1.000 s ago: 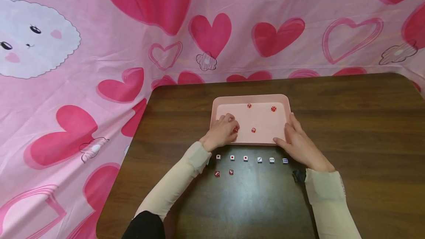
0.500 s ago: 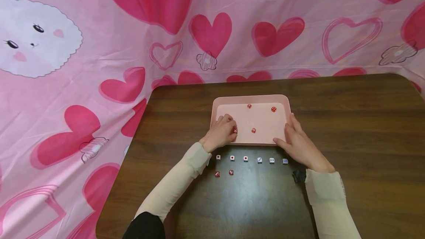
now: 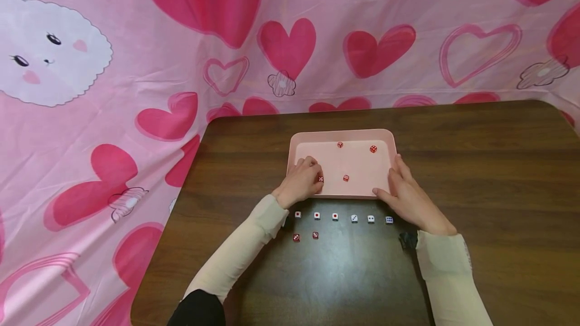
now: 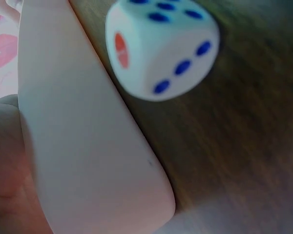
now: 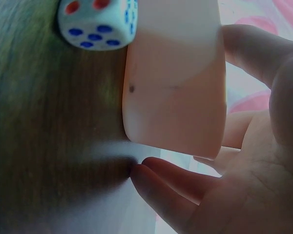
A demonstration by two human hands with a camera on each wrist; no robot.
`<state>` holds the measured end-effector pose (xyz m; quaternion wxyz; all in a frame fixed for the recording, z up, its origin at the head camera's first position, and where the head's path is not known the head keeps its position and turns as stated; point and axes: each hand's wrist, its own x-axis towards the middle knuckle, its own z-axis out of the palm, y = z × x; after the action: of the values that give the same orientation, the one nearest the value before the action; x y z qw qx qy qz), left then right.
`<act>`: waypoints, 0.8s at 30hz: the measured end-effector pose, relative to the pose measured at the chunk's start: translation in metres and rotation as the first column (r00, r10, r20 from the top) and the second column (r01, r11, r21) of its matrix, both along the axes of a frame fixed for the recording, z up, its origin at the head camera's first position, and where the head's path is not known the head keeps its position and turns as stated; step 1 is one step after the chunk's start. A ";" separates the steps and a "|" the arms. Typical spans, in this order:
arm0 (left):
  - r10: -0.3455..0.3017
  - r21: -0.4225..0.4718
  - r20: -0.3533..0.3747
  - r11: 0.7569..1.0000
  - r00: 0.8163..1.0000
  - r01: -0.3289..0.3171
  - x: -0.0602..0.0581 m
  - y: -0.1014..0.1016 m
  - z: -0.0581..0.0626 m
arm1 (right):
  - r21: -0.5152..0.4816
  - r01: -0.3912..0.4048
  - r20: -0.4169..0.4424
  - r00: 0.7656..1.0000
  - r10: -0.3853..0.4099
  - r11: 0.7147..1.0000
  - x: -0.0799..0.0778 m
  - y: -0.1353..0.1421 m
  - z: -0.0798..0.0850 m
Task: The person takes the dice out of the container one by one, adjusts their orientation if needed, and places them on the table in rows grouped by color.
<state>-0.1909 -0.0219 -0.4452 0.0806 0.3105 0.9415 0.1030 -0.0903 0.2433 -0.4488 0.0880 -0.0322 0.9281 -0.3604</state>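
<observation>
My left hand (image 3: 300, 175) reaches over the front left of a shallow pink tray (image 3: 362, 197), its curled fingers pinching a red die (image 3: 320, 179) low inside. Most of that die is hidden by the fingers. My right hand (image 3: 410, 195) holds the tray's near right corner, thumb on the front rim and fingers along the side wall. In the right wrist view, two fingertips (image 5: 154, 183) reach down by the table at the tray's end. Three other red dice lie in the tray: one at the back middle (image 3: 340, 144), another back right (image 3: 373, 149), a third near the center (image 3: 346, 178).
Several white dice (image 3: 335, 216) form a row just in front of the tray; one white die (image 4: 161, 53) looms large in the left wrist view. Closer to me sit two red dice (image 3: 296, 238). A pink heart-patterned cloth (image 3: 244, 74) hangs behind and left of the wooden table (image 3: 498, 175).
The red die at my left fingers has turned to show a different face and shifted slightly toward me, with the fingers drawn in around it. My right hand and the tray stay put.
</observation>
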 end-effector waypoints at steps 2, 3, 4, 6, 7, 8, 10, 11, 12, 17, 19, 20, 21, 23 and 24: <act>0.002 0.004 0.002 1.000 1.000 -0.002 0.000 0.000 0.000 | -0.001 -0.001 0.001 1.000 0.001 1.000 0.000 0.000 0.000; 0.003 0.005 0.003 1.000 1.000 -0.003 0.000 0.000 -0.001 | -0.001 -0.001 0.002 1.000 0.001 1.000 0.000 0.000 0.000; 0.005 0.006 0.004 1.000 1.000 -0.005 0.000 0.000 -0.001 | -0.002 -0.002 0.002 1.000 0.002 1.000 0.000 0.000 0.000; 0.006 0.009 0.004 1.000 1.000 -0.006 0.000 0.000 -0.001 | -0.002 -0.003 0.003 1.000 0.003 1.000 0.000 0.000 0.000; 0.007 0.010 0.004 1.000 1.000 -0.007 0.000 0.000 -0.001 | -0.003 -0.003 0.005 1.000 0.003 1.000 0.000 0.000 0.000; 0.007 0.011 0.005 1.000 1.000 -0.007 0.000 0.000 -0.001 | -0.003 -0.003 0.007 1.000 0.003 1.000 0.000 0.000 0.000; 0.008 0.009 0.004 1.000 1.000 -0.008 0.000 0.000 -0.001 | -0.004 -0.003 0.013 1.000 0.003 1.000 0.000 0.000 0.000; 0.009 0.009 0.004 1.000 1.000 -0.009 0.000 0.000 -0.001 | -0.004 -0.002 0.018 1.000 0.002 1.000 0.000 0.000 0.001; 0.010 0.007 0.003 1.000 1.000 -0.010 0.000 0.000 -0.001 | -0.005 -0.001 0.021 1.000 0.002 1.000 -0.001 0.000 0.001; 0.010 -0.003 -0.004 1.000 1.000 -0.010 0.001 0.001 -0.001 | -0.005 0.000 0.029 1.000 0.001 1.000 -0.002 0.000 0.002; 0.007 -0.005 -0.008 1.000 1.000 -0.007 0.001 0.001 -0.001 | -0.005 0.000 0.029 1.000 0.000 1.000 -0.001 0.000 0.001; 0.006 -0.006 -0.011 1.000 1.000 -0.006 0.002 0.001 -0.001 | -0.005 0.001 0.027 1.000 -0.001 1.000 -0.001 0.000 0.001; 0.004 -0.006 -0.015 1.000 1.000 -0.004 0.002 0.001 0.000 | -0.006 0.002 0.025 1.000 -0.001 1.000 -0.001 0.000 0.001; 0.000 -0.002 -0.023 1.000 1.000 0.000 0.002 0.001 0.000 | -0.006 0.001 0.019 1.000 -0.001 1.000 0.000 0.000 0.001; -0.002 0.000 -0.025 1.000 1.000 0.002 0.002 0.001 0.000 | -0.005 0.000 0.016 1.000 0.000 1.000 0.000 0.000 0.001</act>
<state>-0.1891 -0.0208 -0.4456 0.0690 0.3127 0.9421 0.0992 -0.0900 0.2437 -0.4481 0.0954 -0.0293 0.9263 -0.3632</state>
